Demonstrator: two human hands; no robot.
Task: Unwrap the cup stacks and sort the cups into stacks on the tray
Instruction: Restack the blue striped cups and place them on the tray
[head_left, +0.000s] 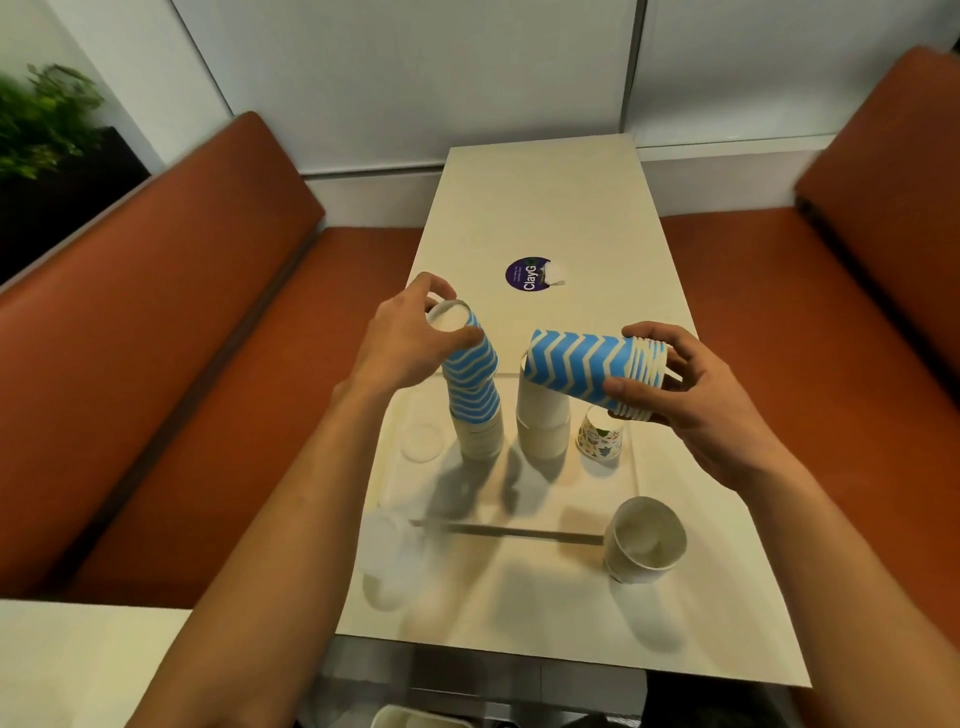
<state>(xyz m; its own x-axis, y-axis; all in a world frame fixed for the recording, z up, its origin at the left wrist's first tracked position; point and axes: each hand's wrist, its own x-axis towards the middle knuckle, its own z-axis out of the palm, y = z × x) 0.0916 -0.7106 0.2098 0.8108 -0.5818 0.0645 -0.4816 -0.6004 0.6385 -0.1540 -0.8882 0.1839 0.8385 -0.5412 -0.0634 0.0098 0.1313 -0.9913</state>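
A clear tray (635, 470) lies on the cream table. On it stands an upside-down stack of blue zigzag cups (470, 384); my left hand (402, 343) grips the base of its top cup. My right hand (691, 395) holds a second batch of blue zigzag cups (582, 366) sideways by the rims, above the tray. Behind that batch a plain white cup stack (543, 421) stands upside down. A small patterned cup (600, 439) sits to its right. At the tray's left is a clear plastic cup (423, 441).
A white cup stack (647, 540) stands upright on the table (545, 208) by the tray's near right corner. Clear plastic cups (387, 551) lie near the left edge. A purple sticker (530, 275) marks the table farther back. Orange benches (182, 332) flank both sides.
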